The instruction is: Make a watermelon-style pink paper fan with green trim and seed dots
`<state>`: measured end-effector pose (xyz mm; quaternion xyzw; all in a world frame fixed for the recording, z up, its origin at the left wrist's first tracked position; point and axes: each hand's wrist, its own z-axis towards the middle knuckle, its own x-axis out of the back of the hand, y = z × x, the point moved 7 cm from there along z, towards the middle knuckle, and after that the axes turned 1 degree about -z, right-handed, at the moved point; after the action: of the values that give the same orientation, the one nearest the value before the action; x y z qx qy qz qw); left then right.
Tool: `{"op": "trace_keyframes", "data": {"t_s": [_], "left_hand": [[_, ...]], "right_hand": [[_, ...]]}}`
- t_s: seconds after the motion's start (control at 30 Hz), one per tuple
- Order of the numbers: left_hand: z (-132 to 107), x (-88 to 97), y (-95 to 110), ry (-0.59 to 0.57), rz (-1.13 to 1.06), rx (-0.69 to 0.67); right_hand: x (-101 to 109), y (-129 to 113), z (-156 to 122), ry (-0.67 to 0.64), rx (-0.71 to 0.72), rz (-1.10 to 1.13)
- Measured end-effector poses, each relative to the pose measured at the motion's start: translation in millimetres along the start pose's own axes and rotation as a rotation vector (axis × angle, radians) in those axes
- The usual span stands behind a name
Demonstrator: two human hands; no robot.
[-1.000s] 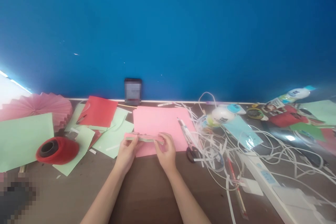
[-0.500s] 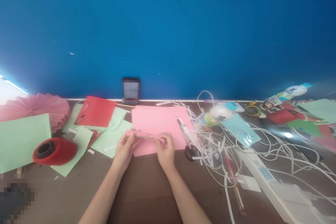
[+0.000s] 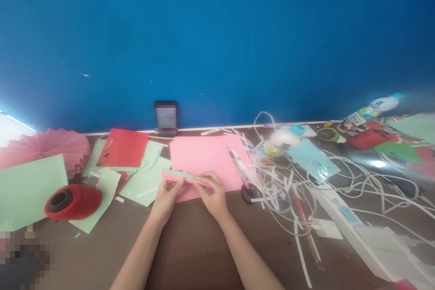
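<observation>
Between my two hands is a narrow strip of folded pink paper (image 3: 176,176), with a greyish-green layer showing along its top. My left hand (image 3: 168,197) is closed on its left end, thumb toward me. My right hand (image 3: 213,192) pinches the right end, fingers over the top. Just behind and beneath lies a stack of pink paper sheets (image 3: 209,152), partly covered by the hands. Scissors (image 3: 249,193) with dark handles and a pen (image 3: 234,154) rest at the stack's right edge.
Left are green sheets (image 3: 29,186), a red sheet (image 3: 125,147), a pleated pink paper fan (image 3: 50,145) and a red roll-like object (image 3: 79,201). A phone (image 3: 166,118) leans on the blue wall. Right are tangled cables, paper strips, a glue bottle (image 3: 283,138) and a power strip (image 3: 336,215).
The folded paper has tilted in my hands, so its greyish-green layer now shows on top. My right fingers have shifted slightly left along it. The view has moved a little.
</observation>
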<state>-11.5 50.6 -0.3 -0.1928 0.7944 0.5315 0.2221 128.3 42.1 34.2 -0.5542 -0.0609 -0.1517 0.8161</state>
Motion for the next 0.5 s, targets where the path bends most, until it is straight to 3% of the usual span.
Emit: {"op": "trace_keyframes", "data": {"t_s": [0.17, 0.5], "left_hand": [[0.7, -0.9, -5.2, 0.008, 0.073, 0.026], [0.3, -0.9, -4.1, 0.035, 0.101, 0.027]], "right_hand": [[-5.2, 0.2, 2.0, -0.067, -0.055, 0.053], [-6.0, 6.2, 2.1, -0.066, -0.104, 0.121]]}}
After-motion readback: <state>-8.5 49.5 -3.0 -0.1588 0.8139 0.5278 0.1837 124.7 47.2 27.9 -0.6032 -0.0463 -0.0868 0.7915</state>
